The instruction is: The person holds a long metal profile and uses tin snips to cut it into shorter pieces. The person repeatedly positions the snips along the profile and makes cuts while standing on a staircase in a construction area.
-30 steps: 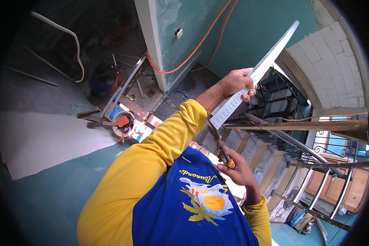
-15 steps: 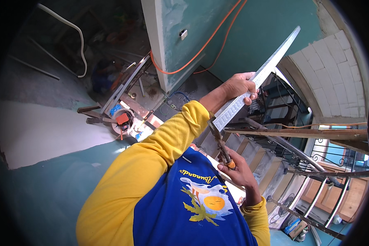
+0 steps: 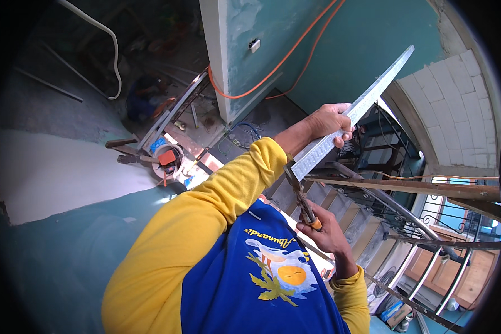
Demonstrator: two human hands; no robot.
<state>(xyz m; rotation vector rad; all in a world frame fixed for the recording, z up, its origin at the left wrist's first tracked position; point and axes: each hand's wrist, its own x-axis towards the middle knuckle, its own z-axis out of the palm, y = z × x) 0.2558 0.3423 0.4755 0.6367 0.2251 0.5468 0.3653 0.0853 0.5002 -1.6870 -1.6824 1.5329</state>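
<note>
A long galvanized metal channel (image 3: 367, 107) slants up to the right in front of me. My left hand (image 3: 331, 123) is closed around its middle, with the fingers wrapped over its edge. At its near end, the jaws of worn metal snips (image 3: 299, 192) meet the channel; I cannot tell how deep they bite. My right hand (image 3: 327, 231) is closed on the snips' handles, where an orange grip shows. My left forearm in a yellow sleeve (image 3: 234, 181) reaches across in front of my blue shirt.
A wooden beam (image 3: 417, 185) and stair railing (image 3: 428, 273) run at the right, above descending stairs (image 3: 356, 222). A bucket of tools (image 3: 167, 161) stands at the left. An orange cable (image 3: 261, 83) hangs along the green wall. A person (image 3: 145, 97) crouches in the dark room behind.
The whole view has shifted slightly. Both hands keep their grip on the channel and snips, which stay in nearly the same position relative to each other.
</note>
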